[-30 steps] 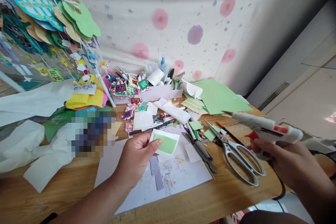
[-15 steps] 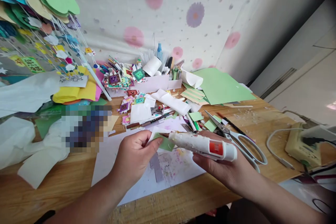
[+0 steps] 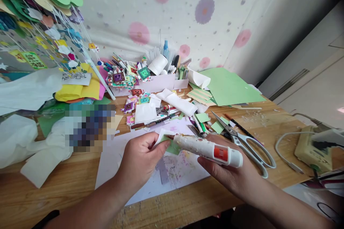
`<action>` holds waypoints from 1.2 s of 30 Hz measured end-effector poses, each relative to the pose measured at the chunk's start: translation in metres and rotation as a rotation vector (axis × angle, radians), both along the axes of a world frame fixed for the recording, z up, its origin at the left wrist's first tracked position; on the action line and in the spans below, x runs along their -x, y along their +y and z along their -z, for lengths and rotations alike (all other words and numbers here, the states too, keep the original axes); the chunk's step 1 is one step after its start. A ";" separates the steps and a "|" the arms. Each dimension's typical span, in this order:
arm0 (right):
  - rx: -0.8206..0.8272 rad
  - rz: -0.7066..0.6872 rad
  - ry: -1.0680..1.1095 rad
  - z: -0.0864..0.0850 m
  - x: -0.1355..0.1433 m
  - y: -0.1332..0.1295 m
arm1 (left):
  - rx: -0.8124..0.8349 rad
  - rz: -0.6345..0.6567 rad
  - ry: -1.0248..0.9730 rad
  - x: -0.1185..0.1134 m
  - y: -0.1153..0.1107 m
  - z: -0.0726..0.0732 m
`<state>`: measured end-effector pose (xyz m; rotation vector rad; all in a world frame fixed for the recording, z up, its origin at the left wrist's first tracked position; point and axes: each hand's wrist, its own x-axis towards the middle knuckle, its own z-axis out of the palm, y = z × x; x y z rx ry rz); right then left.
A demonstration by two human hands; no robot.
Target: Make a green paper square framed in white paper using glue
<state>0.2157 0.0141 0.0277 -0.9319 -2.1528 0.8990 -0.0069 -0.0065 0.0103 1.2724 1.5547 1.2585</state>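
My left hand (image 3: pixel 143 155) pinches a small green and white paper piece (image 3: pixel 174 148) between thumb and fingers. In my right hand (image 3: pixel 225 168) is a white glue gun (image 3: pixel 197 145) with a red-orange patch on its side. The gun points left, its dark nozzle at the paper by my left fingertips; whether the tip touches cannot be made out. Both hands are above a stained white sheet (image 3: pixel 110 171) on the wooden table (image 3: pixel 166 214).
Scissors (image 3: pixel 251 146) lie open right of the glue gun. Behind are pens, paper scraps and a green sheet (image 3: pixel 233 87). A power strip (image 3: pixel 313 148) with cables sits at the right. Crumpled white paper (image 3: pixel 45 143) and hanging paper decorations (image 3: pixel 64 48) are at the left.
The view has shifted slightly, so the background sits a little further right. My left hand and the paper piece appear slightly further right; both grips are the same.
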 end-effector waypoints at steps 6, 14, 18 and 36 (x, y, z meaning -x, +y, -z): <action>0.007 0.013 0.001 -0.001 -0.002 -0.001 | -0.013 0.063 0.240 0.000 -0.001 0.000; -0.044 -0.008 -0.002 -0.007 -0.004 -0.003 | 0.052 0.084 0.169 0.001 0.000 -0.001; -0.080 -0.028 -0.008 -0.005 -0.003 -0.003 | 0.047 0.087 0.165 0.000 0.000 0.000; -0.080 -0.005 -0.054 0.000 -0.009 -0.006 | -0.048 0.048 0.310 0.001 -0.003 -0.002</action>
